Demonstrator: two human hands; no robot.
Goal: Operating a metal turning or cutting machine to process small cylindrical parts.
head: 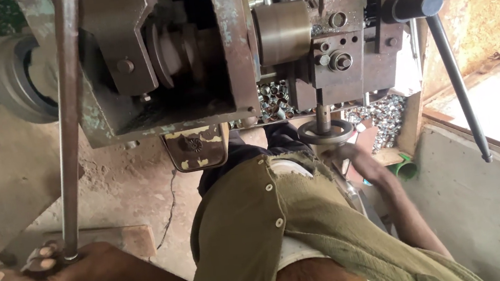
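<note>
My left hand (40, 278) is at the lower left, its fingers curled around the bottom end of a long steel rod (67, 136) that runs up past the machine's frame. My right hand (357, 158) reaches forward beside my olive shirt (271, 219). It sits just below a small round handwheel (324, 132) on the front of a worn metal machine (233, 48). The right hand's fingers are partly hidden, and I cannot tell whether they grip anything.
A brass-coloured cylinder (283, 32) sits in the machine's middle. A long lever with a black handle (458, 85) slants down at the right. Piles of small shiny metal rings (388, 115) lie under the machine, near a green cup (405, 170). Below is a dirt floor (123, 186).
</note>
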